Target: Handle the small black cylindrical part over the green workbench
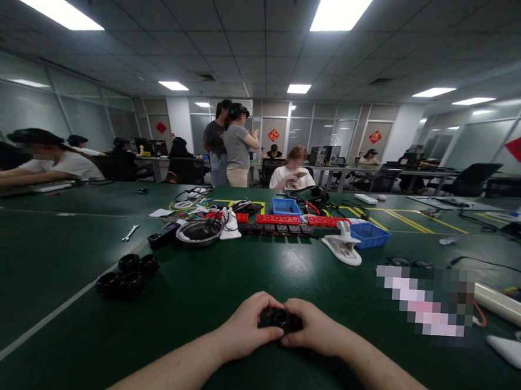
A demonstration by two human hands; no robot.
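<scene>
In front of me, a small black part with a round, ring-like middle [280, 318] is gripped from both sides, low over the green table [220, 275]. My left hand [251, 325] has its thumb and fingers closed around the left side of it. From the right, my right hand [312, 326] closes on the other side, fingertips almost touching those of the left. Much of the part is hidden by my fingers. To the left stands a cluster of several black wheel-like pieces [131, 276], near a pale line on the tabletop.
A wrench [130, 233] lies at the left. Further back are a round metal dish [200, 231], red socket strips [278, 219], blue bins [370, 235] and a white clamp-like stand [344, 244]. A long cream-coloured bar [505, 305] lies at the right. People sit and stand beyond the table.
</scene>
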